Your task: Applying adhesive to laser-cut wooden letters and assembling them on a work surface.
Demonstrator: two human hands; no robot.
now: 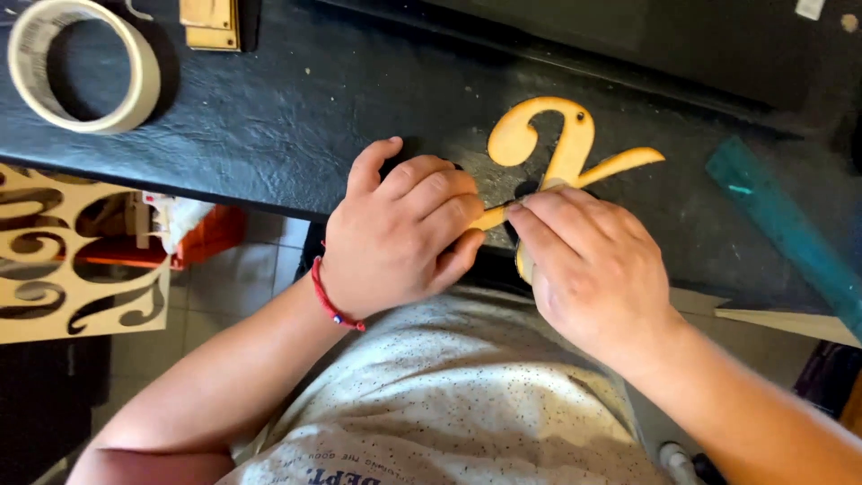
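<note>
I take the wooden cutout [566,148], a pale curly plywood shape lying on the black leather-covered tabletop [287,117], as my landmark.

Far to its left, at the table's back corner, sits a roll of masking tape [83,65], flat on its side so it cannot roll, with a small wooden block [211,22] just to its right. Below the table edge, still well left of the cutout, a scroll-cut plywood panel [63,260] leans off the work surface, and behind it there is an orange crate [211,235] on the tiled floor.

My left hand [400,233], with a red cord bracelet [334,301] at the wrist, rests at the table's near edge just left of the cutout's lower tail. Its fingers are curled and pressed together onto that tail, as I judge it to pin the thin piece flat against the table; I cannot see whether anything lies under the palm.

My right hand [593,269] meets it from the other side, directly below the cutout's middle. Thumb and forefinger are pinched at the point where the tail narrows, gripping it or something small against it; the knuckles hide which.

To the right of the cutout a translucent teal ruler [781,224] lies slanted across the tabletop, apart from both hands.
</note>
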